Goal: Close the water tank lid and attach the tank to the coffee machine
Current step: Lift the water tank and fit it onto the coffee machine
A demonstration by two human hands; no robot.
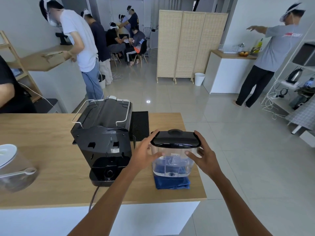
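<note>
Worktop (pixel 42 150): carries the coffee machine (pixel 102 142) mid-surface, its rear dock facing the person. The water tank (pixel 172 162) stands near the right edge on a folded blue cloth (pixel 172 183).

The lid (pixel 175 139) lies down on the tank; whether it is seated cannot be told.

Left hand (pixel 144 155) and right hand (pixel 204 154) clasp the tank's upper sides, thumbs on the clear wall.

Risks: the cloth may slide towards the edge; an unseated lid may lift off under the fingers; a misaligned tank may fail to dock.

A folded blue cloth (pixel 172 183) lies near the wooden table's (pixel 42 150) right end; a black mat (pixel 140 125) at its far edge; a blurred clear container (pixel 15 169) at left; a folding screen (pixel 190 45) beyond.
</note>
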